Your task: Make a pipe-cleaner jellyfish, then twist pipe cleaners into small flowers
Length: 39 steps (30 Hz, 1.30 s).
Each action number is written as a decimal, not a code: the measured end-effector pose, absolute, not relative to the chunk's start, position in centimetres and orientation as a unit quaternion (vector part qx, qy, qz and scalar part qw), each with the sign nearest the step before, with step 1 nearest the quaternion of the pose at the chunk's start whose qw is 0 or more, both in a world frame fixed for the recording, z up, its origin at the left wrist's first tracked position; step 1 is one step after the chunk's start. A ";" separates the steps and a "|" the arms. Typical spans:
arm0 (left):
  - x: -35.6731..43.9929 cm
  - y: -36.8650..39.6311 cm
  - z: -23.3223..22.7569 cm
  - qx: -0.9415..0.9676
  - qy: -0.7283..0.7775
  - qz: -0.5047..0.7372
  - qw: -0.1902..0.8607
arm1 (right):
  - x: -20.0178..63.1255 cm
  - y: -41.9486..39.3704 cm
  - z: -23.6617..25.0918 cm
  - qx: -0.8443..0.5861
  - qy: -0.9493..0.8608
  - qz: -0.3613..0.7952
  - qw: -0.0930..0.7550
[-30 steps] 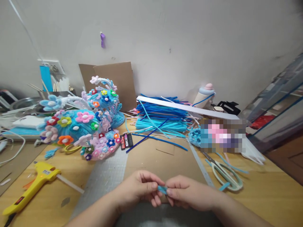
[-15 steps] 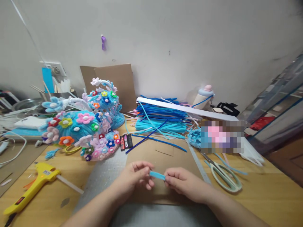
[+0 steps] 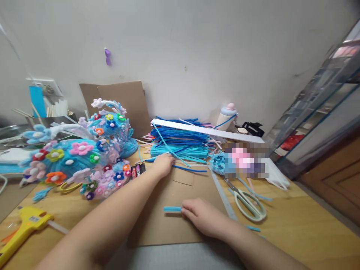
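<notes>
While stretched forward across the flat brown cardboard sheet (image 3: 180, 210), left hand (image 3: 163, 164) at the near edge of the heap of blue and turquoise pipe cleaners (image 3: 180, 144), fingertips touching a loose dark-blue stem there; whether closed on it, cannot tell. Nearer on the same sheet, right hand (image 3: 201, 217) knuckles-up, fingers curled, thumb and forefinger pinching one end of a short light-blue pipe-cleaner piece (image 3: 172, 209); piece lying level, just above the cardboard, pointing left from the fingertips. Hands well apart.

Left of the cardboard: large turquoise fuzzy headpiece studded with many-coloured flowers (image 3: 81, 153), and a small dark pack with red and pink stripes (image 3: 137, 170) between headpiece and left wrist. Further left and nearer, yellow glue gun (image 3: 25, 228) on the wooden tabletop (image 3: 303, 228). Along the right edge of the cardboard, slim metal ruler (image 3: 223, 195); beyond it, pale green-handled scissors (image 3: 249, 202). Behind the heap, long white strip (image 3: 208, 131) resting across it, and a pale bottle with pink cap (image 3: 226, 116) by the wall. Blurred patch right of the heap, contents unreadable.
</notes>
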<state>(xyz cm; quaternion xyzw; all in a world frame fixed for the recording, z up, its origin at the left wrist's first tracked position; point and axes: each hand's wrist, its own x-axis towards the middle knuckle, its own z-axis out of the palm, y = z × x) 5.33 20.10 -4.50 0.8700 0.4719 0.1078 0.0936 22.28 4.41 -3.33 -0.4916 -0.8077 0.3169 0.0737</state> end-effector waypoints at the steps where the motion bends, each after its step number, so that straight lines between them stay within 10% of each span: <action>1: 5.6 20.7 -4.6 0.869 0.480 0.092 0.076 | 22.3 4.4 -3.3 -0.491 -0.810 0.313 0.073; 21: 7.1 16.4 5.6 0.841 0.540 -0.040 0.007 | 23.3 4.9 -3.5 -0.464 -0.794 0.380 0.104; 26: 3.8 10.1 3.9 0.833 0.530 0.000 0.158 | 23.3 4.8 -2.8 -0.443 -0.697 0.525 0.205; 31: 3.5 3.9 -1.0 0.544 0.500 0.218 0.638 | 22.2 4.0 -2.4 -0.395 -0.518 0.697 0.300; 39: 4.0 1.5 -3.3 0.499 0.489 0.275 0.660 | 20.2 2.0 -3.5 -0.430 -0.511 0.688 0.283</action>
